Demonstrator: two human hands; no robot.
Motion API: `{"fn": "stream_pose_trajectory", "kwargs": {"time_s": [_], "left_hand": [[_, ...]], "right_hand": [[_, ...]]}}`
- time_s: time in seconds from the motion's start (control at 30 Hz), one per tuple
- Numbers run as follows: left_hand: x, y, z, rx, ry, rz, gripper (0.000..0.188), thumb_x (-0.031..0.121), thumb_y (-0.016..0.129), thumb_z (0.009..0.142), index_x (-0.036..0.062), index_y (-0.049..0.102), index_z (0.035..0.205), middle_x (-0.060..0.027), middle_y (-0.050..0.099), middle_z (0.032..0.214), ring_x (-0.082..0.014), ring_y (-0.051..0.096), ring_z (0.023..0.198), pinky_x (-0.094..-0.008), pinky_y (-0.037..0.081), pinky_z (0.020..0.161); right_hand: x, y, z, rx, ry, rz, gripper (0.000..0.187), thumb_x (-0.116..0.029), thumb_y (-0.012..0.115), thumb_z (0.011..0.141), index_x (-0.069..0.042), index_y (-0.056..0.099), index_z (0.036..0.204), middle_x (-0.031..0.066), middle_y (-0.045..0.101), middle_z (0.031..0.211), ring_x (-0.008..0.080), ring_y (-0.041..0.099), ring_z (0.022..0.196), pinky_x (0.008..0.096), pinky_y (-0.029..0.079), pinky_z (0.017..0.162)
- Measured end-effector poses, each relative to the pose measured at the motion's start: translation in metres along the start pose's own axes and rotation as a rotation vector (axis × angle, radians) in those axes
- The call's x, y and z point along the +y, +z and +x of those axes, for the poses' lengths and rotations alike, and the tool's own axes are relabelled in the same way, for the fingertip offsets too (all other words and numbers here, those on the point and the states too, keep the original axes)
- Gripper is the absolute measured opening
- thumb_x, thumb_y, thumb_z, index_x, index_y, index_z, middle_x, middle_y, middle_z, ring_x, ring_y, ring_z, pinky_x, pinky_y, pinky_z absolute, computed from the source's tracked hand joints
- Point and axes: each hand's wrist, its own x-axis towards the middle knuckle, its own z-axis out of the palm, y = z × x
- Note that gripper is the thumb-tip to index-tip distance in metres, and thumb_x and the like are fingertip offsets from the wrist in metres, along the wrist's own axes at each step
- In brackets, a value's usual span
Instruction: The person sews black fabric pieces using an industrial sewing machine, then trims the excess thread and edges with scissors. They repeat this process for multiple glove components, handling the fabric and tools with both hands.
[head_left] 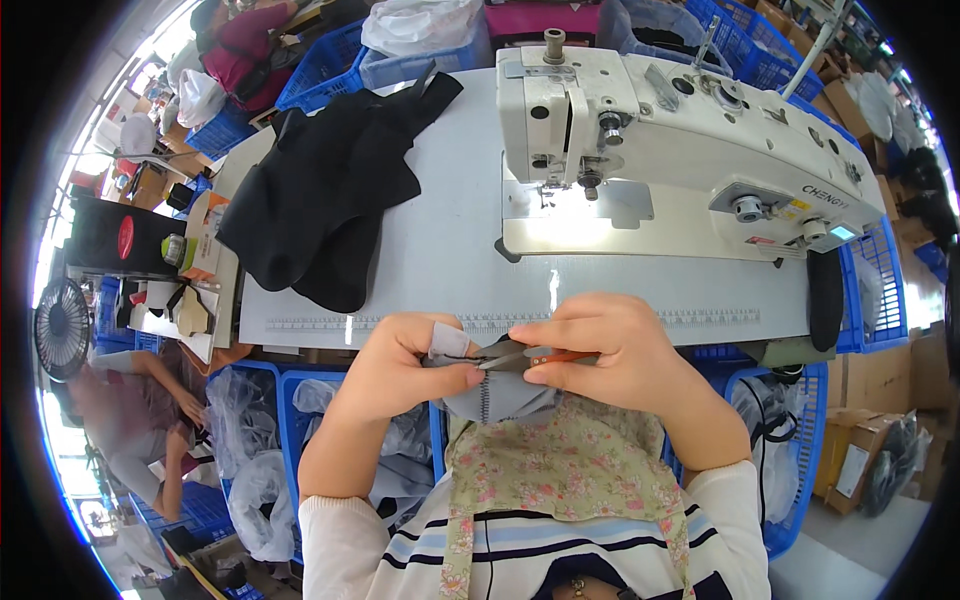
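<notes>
My left hand (400, 365) is closed on a piece of grey fabric (515, 397), its thumb pressed on the upper edge. A dark zigzag seam runs down the fabric. My right hand (615, 345) grips a pair of thread snips (566, 356) with an orange part near the fingers. The snips point left, their blades at the fabric's upper edge beside my left thumb. Whether the blades touch a thread is too small to tell. Both hands are over the table's near edge, above my lap.
A white sewing machine (690, 150) stands at the back right of the grey table (440, 235), its lamp lit. Black fabric pieces (330, 190) lie at the left. Blue baskets (290, 420) flank my lap. Another person (140, 420) sits far left, near a fan (62, 328).
</notes>
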Motion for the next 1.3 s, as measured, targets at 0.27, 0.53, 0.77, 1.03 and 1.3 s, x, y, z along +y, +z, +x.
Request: {"fn": "stream_pose_trajectory", "kwargs": {"time_s": [0.27, 0.53, 0.77, 1.03, 1.3], "left_hand": [[-0.0004, 0.0008, -0.0001, 0.000, -0.016, -0.006, 0.007, -0.003, 0.073, 0.072, -0.0030, 0.068, 0.076, 0.0012, 0.056, 0.069, -0.0052, 0.049, 0.062, -0.0228, 0.035, 0.054], [0.0009, 0.0024, 0.0004, -0.002, -0.029, -0.005, 0.007, -0.002, 0.073, 0.072, -0.0031, 0.068, 0.076, 0.0011, 0.056, 0.068, -0.0054, 0.050, 0.063, -0.0231, 0.036, 0.054], [0.0019, 0.0024, 0.0021, -0.015, -0.020, 0.032, 0.008, -0.001, 0.074, 0.072, -0.0033, 0.068, 0.077, 0.0010, 0.056, 0.068, -0.0060, 0.050, 0.064, -0.0236, 0.037, 0.056], [0.0022, 0.0036, 0.0041, -0.026, -0.060, 0.007, 0.008, -0.002, 0.074, 0.072, -0.0030, 0.069, 0.078, 0.0013, 0.057, 0.068, -0.0061, 0.052, 0.065, -0.0236, 0.038, 0.057], [0.0022, 0.0041, 0.0072, -0.038, -0.064, 0.022, 0.008, -0.002, 0.074, 0.072, -0.0033, 0.069, 0.079, 0.0004, 0.059, 0.070, -0.0063, 0.053, 0.066, -0.0233, 0.039, 0.057]], "right_hand": [[0.0005, 0.0019, 0.0004, 0.021, -0.037, -0.014, 0.029, -0.024, 0.077, 0.075, -0.012, 0.075, 0.101, 0.0028, 0.061, 0.069, 0.0192, 0.058, 0.060, 0.0313, 0.044, 0.054], [-0.0004, 0.0018, -0.0013, 0.042, -0.053, -0.041, 0.029, -0.022, 0.077, 0.074, -0.011, 0.075, 0.100, 0.0028, 0.062, 0.069, 0.0200, 0.059, 0.061, 0.0317, 0.044, 0.054], [-0.0015, -0.0005, -0.0012, 0.048, -0.080, -0.090, 0.028, -0.022, 0.077, 0.073, -0.012, 0.075, 0.100, 0.0021, 0.063, 0.070, 0.0203, 0.059, 0.062, 0.0324, 0.045, 0.054], [-0.0020, -0.0031, -0.0020, 0.048, -0.099, -0.142, 0.028, -0.022, 0.077, 0.072, -0.013, 0.075, 0.099, 0.0011, 0.061, 0.069, 0.0200, 0.058, 0.062, 0.0328, 0.044, 0.054], [-0.0003, -0.0055, -0.0028, 0.064, -0.138, -0.191, 0.035, -0.016, 0.082, 0.065, -0.012, 0.075, 0.099, 0.0030, 0.059, 0.067, 0.0190, 0.057, 0.060, 0.0309, 0.043, 0.052]]}}
